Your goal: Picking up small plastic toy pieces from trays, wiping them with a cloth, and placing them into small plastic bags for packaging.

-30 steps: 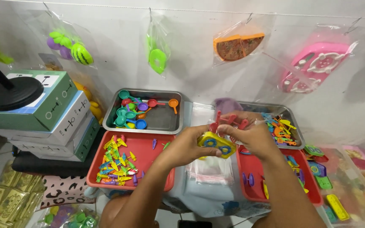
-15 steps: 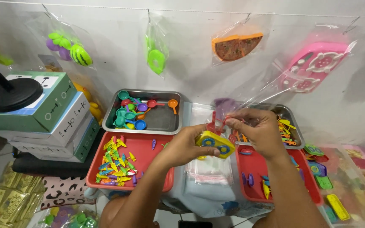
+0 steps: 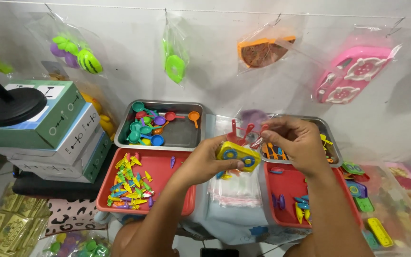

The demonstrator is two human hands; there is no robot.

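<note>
The far-left grey metal tray (image 3: 186, 138) holds small plastic spoons and pans in teal, blue, red and orange (image 3: 148, 128). Near it, the left red plastic tray (image 3: 167, 166) carries a heap of small yellow, blue and red plastic pieces (image 3: 130, 183). The right red plastic tray (image 3: 286, 190) contains a few blue and yellow pieces. The far-right grey metal tray (image 3: 331, 143) holds orange and yellow pieces. A stack of clear plastic bags (image 3: 236, 188) lies between the red trays.

The left hand (image 3: 208, 162) has its grip closed on a yellow toy block with blue rings (image 3: 238, 156), held above the bags. The right hand (image 3: 293, 140) pinches thin red plastic utensils (image 3: 246, 133) just above the block
</note>
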